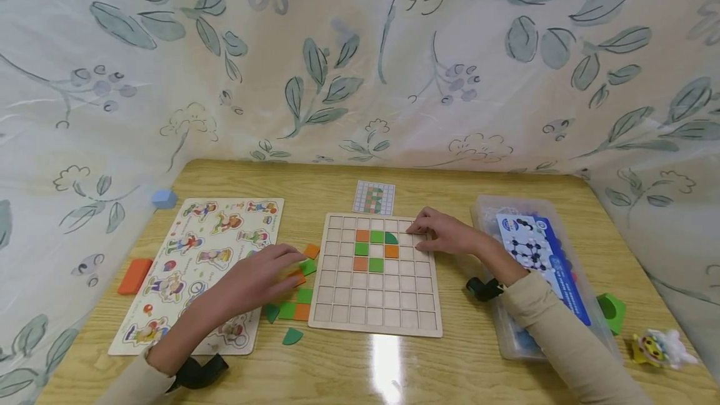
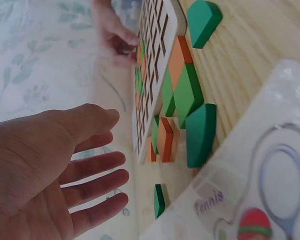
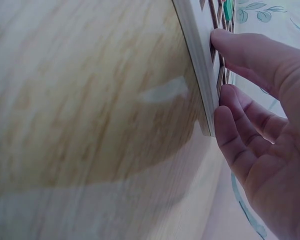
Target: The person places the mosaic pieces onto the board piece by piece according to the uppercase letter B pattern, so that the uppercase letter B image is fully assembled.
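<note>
Floral cloth [image 1: 337, 49] behind, wood tabletop [image 1: 450, 355] below. Picture puzzle [image 1: 205, 224] at left, grid board [image 1: 394, 317] in the middle. Right hand [image 1: 447, 233]: fingers loosely bent, nothing gripped, touching the board's right edge. Left hand [image 1: 253, 277]: relaxed, nothing held. Set tiles [image 1: 376, 265] sit in upper-middle cells; a right-side bump could slide the board and unseat them. Loose tiles [image 1: 305, 295] lie just beside its left edge; a careless left sweep could scatter them.

Right grip [image 3: 285, 145] at board's rim [image 3: 202, 65]
</note>
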The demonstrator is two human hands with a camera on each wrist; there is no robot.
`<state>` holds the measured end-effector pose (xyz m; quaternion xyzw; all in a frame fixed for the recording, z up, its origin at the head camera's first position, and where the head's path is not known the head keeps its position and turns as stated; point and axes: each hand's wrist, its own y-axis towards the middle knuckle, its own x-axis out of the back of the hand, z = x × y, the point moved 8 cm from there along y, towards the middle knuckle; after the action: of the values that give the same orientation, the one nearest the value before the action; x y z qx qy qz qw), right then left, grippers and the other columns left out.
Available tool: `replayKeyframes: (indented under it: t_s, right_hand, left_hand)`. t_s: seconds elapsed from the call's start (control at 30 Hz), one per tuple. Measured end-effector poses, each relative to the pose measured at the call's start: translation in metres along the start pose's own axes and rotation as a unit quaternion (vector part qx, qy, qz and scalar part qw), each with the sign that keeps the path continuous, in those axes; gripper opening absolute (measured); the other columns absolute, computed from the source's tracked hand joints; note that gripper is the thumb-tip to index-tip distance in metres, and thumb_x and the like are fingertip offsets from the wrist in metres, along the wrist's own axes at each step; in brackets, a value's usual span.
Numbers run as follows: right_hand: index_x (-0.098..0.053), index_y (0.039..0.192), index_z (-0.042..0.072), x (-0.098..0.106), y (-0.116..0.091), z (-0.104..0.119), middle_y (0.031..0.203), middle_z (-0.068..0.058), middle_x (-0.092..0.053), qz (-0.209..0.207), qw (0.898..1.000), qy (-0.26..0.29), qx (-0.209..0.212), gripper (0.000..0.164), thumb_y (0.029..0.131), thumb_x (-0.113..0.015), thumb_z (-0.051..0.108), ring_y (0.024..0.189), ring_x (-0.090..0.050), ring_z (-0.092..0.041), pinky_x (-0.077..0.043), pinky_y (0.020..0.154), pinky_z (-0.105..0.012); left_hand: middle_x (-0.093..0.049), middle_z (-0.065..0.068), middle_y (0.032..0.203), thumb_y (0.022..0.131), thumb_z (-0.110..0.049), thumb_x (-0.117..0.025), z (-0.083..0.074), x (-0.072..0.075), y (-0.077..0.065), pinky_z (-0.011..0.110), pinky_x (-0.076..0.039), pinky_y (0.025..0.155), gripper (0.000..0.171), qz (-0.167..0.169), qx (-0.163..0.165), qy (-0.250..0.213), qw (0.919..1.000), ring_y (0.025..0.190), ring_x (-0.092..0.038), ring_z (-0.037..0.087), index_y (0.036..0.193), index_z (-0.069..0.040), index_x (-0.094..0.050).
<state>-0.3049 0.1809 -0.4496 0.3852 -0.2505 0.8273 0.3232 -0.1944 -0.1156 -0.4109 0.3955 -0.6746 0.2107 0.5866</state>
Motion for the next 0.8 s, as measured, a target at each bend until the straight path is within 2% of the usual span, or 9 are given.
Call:
replayKeyframes:
  t_s: [0.23,0.43,0.57,0.7,0.8]
  right_hand:
    - [-0.066,0.120,0.011,-0.001,0.000,-0.001,0.109,-0.007,-0.051,0.000,1.000,-0.001,0.003,0.031,0.090,-0.069,0.018,0.092,-0.048,-0.017,-0.043,0.079,-0.029]
    - [-0.066,0.120,0.011,0.000,0.000,-0.002,0.109,-0.006,-0.051,-0.001,1.000,-0.001,0.004,0.031,0.090,-0.069,0.018,0.092,-0.048,-0.017,-0.044,0.079,-0.029]
    - [-0.066,0.119,0.011,0.000,0.000,0.000,0.109,-0.006,-0.052,-0.002,1.000,-0.005,0.006,0.030,0.090,-0.069,0.017,0.092,-0.048,-0.017,-0.044,0.079,-0.029]
    - [-0.066,0.119,0.010,0.001,0.000,0.000,0.109,-0.006,-0.052,-0.006,1.000,-0.006,0.004,0.030,0.089,-0.070,0.016,0.092,-0.048,-0.017,-0.043,0.078,-0.028]
    - [-0.066,0.119,0.009,-0.001,0.000,0.000,0.109,-0.007,-0.052,-0.005,1.000,0.002,0.006,0.030,0.089,-0.070,0.015,0.093,-0.049,-0.018,-0.044,0.078,-0.028]
  left_hand:
    - [-0.063,0.003,0.123,0.091,-0.031,-0.068,0.008,0.003,-0.009,0.038,-0.054,0.085,0.041,0.009,0.027,-0.004,0.9996,0.110,-0.063,0.020,0.128,-0.014,-0.062]
    - [-0.064,0.005,0.121,0.089,-0.026,-0.071,0.011,0.011,-0.011,0.036,-0.055,0.079,0.041,-0.002,0.032,-0.002,0.9995,0.106,-0.065,0.021,0.126,-0.011,-0.063]
    - [-0.064,0.005,0.122,0.089,-0.024,-0.071,0.015,0.014,-0.012,0.038,-0.055,0.083,0.041,-0.002,0.043,-0.006,0.9991,0.109,-0.064,0.021,0.126,-0.011,-0.063]
    - [-0.064,0.005,0.122,0.090,-0.024,-0.069,0.017,0.015,-0.012,0.038,-0.055,0.082,0.040,0.007,0.043,-0.009,0.9990,0.109,-0.064,0.022,0.128,-0.011,-0.062]
    - [-0.063,0.006,0.123,0.091,-0.024,-0.067,0.023,0.012,-0.013,0.037,-0.056,0.078,0.041,0.027,0.052,-0.010,0.9982,0.105,-0.066,0.022,0.129,-0.011,-0.061]
